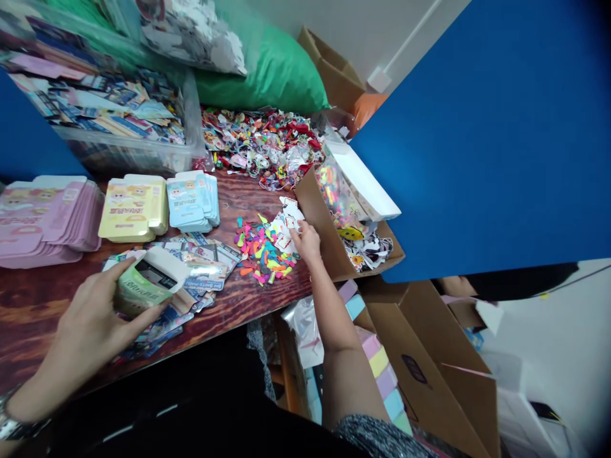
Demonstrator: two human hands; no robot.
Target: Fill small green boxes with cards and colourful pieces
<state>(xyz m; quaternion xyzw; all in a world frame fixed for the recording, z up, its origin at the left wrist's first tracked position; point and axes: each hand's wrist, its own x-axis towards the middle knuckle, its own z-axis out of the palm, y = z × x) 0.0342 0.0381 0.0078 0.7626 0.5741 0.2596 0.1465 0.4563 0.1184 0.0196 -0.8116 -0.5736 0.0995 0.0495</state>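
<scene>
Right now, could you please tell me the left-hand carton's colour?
The carton is pale green and white, in the head view.

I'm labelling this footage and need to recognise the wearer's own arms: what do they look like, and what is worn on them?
The bare, ungloved left hand wears a silver metal link wristband at the wrist. The bare right hand has nothing visible on its wrist, and the right arm runs up into a short speckled grey knit sleeve.
</scene>
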